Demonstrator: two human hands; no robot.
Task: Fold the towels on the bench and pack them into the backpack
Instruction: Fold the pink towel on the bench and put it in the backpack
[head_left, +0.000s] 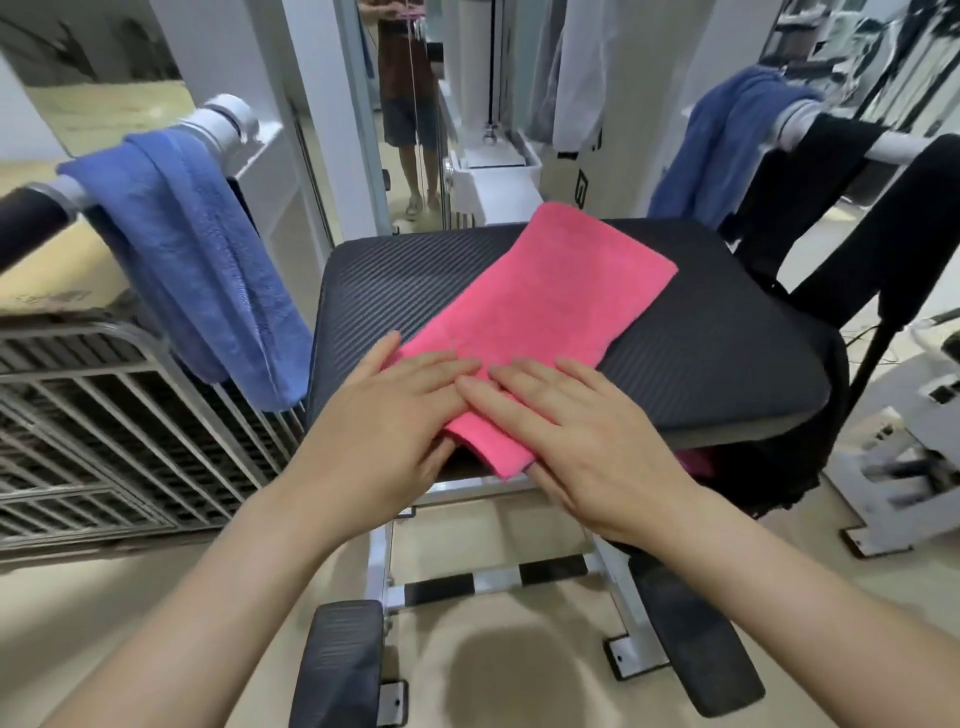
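We have both hands laid flat, fingers straight and spread, on the near end of the pink towel (545, 312): the left hand (384, 410) and the right hand (576, 431) sit side by side at the centre of the frame, fingertips almost meeting, gripping nothing. The towel lies diagonally across the dark ribbed tabletop (701, 338), already folded into a long strip, with its near corner hanging over the front edge. That overhang is our main worry. If we lift our palms together, the loose end could drag the layers apart or slide towards the floor. Folding along a slanted line would also leave uneven edges. The black backpack (769, 467) sits low at the right of the frame, its mouth partly hidden by the tabletop, so a blind push could snag the bundle. Two blue towels wait on the bars, one at the left (197, 249) and one at the upper right (727, 135).
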